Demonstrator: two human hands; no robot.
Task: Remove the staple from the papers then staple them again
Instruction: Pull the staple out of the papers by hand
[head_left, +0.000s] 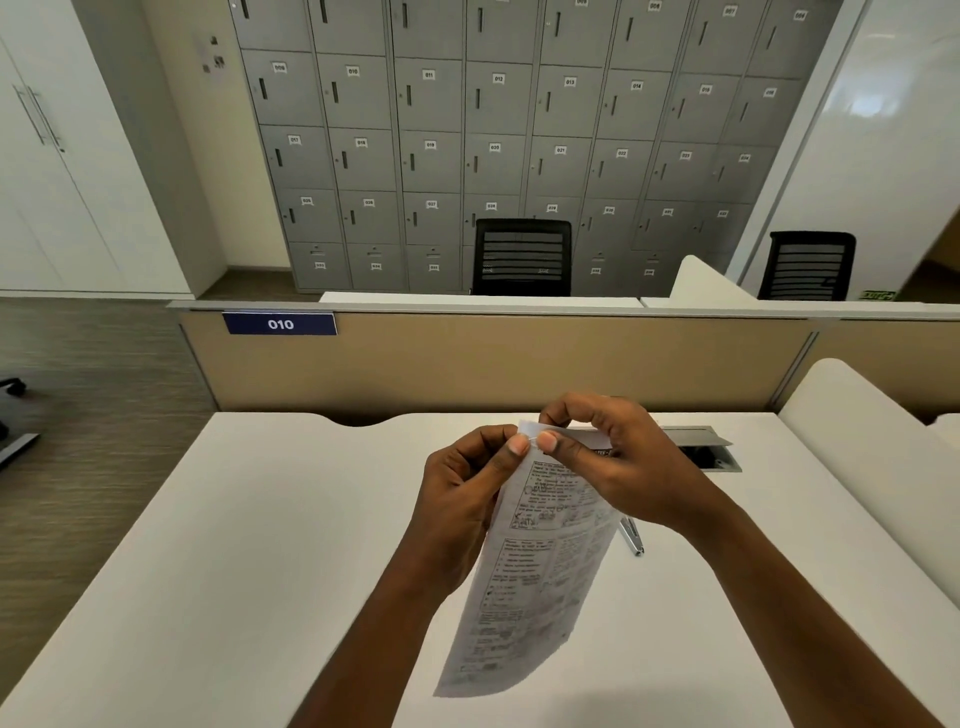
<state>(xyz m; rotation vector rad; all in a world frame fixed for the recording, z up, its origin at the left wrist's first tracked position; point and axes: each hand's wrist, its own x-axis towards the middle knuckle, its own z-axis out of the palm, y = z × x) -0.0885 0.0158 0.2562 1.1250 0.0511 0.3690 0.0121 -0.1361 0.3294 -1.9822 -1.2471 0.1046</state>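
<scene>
Printed papers hang in the air above the white desk, their top corner pinched between both hands. My left hand grips the corner from the left with thumb and fingers. My right hand pinches the same corner from the right, thumb tip against the left thumb. The staple itself is too small to make out between the thumbs. A metal stapler lies on the desk behind the sheets, mostly hidden by the papers and my right wrist.
An open cable tray is set into the desk at the back right. A beige partition with a "010" label closes off the far edge. Beyond it stand black chairs and grey lockers.
</scene>
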